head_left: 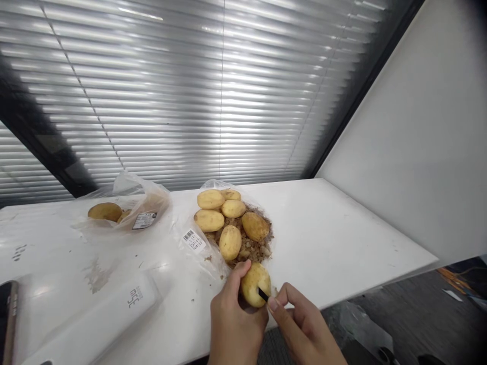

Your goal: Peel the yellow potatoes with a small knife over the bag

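Currently the left hand (240,319) is closed around a yellow potato (254,281), its thumb along the potato's left side, above the near edge of the white tabletop (304,243). Just to the right, the right hand (304,324) pinches a small dark tool (263,294) between thumb and fingers, and the tool's flat tip lies against the potato's lower face. Directly beyond the left hand, a heap of brown peelings (249,248) sits on a clear plastic bag (213,253) with a barcode label (194,241). Five pale potatoes (230,243) and one browner potato (255,226) rest on and around that heap, the browner one on its right side. Farther to the left of the hands, another clear bag (152,203) holds a brown-skinned potato (105,212) and part of a second one, with a printed label (144,220) on its front. Nearer, left of the left hand, lies a long white object (102,314) with dark lettering, and beyond it at the far left is a phone (9,319), partly cut off by the view's edge.
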A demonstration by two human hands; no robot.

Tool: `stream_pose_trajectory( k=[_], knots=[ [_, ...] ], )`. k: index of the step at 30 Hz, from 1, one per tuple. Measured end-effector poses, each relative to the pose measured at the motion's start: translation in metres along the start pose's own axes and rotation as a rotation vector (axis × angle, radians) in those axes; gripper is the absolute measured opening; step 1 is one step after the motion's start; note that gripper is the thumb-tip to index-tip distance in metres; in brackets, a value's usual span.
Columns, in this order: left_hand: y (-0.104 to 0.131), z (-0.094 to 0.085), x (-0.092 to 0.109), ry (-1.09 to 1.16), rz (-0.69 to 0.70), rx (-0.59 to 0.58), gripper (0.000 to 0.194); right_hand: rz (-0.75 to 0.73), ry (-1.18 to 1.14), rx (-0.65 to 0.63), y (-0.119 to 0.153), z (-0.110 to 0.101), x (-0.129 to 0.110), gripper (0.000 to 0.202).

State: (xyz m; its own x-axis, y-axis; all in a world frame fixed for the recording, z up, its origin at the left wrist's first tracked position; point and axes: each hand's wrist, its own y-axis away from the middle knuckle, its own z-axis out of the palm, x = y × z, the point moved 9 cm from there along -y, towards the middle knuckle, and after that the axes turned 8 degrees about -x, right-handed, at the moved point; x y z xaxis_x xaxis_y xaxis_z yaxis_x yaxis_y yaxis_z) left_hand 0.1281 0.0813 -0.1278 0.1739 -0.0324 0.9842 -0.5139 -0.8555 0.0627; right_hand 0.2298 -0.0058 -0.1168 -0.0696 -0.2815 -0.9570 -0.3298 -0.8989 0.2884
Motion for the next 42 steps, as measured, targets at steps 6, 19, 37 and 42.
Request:
stream_pose_trajectory(
  k=[6,19,37,42],
  knots=[
    [0.000,-0.001,0.004,-0.032,0.012,0.005,0.057,-0.015,0.018,-0.027,-0.004,0.000,-0.001,0.053],
    [-0.001,-0.001,0.001,0.039,-0.014,0.016,0.060,0.004,-0.002,-0.034,-0.001,0.001,0.004,0.056],
    [-0.001,0.001,0.000,0.030,-0.013,0.000,0.058,0.059,-0.215,-0.023,-0.007,0.007,0.030,0.055],
    [0.000,0.001,0.000,0.046,-0.021,0.003,0.058,0.039,-0.256,0.072,-0.002,0.006,0.031,0.056]
  ],
)
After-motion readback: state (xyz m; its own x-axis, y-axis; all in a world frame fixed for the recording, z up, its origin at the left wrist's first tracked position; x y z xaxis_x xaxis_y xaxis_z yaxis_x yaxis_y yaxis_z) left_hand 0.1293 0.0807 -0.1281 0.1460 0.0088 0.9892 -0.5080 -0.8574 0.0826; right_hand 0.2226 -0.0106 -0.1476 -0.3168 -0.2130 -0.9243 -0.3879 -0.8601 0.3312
